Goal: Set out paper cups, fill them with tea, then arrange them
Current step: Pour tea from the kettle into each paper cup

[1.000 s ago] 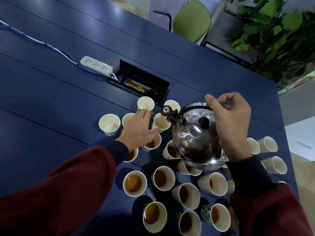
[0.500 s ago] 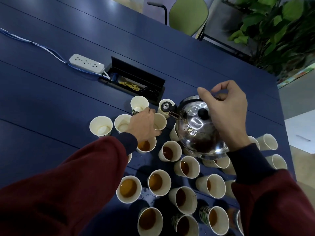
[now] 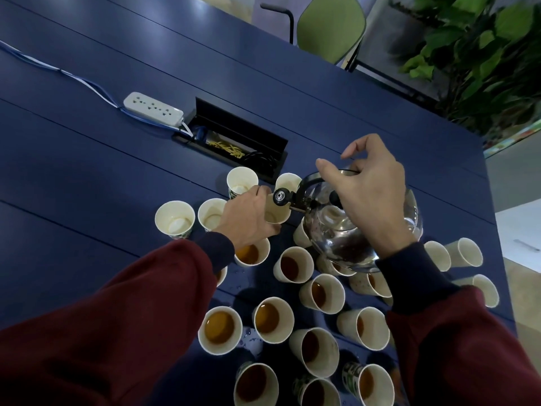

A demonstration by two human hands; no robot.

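My right hand grips the black handle of a shiny steel kettle, tilted with its spout over an empty paper cup. My left hand wraps around that cup from the left. Three more empty cups stand to the left and behind. Several cups of brown tea fill the near part of the blue table. Further empty cups stand at the right edge.
A white power strip with a blue cable lies at the back left, beside an open black cable box sunk into the table. A green chair and a leafy plant are beyond the far edge. Water drops spot the table among the cups.
The kettle has moved back and left, and its spout now hangs over the cup in my left hand. My left hand shifted from the tea cups to this empty cup.
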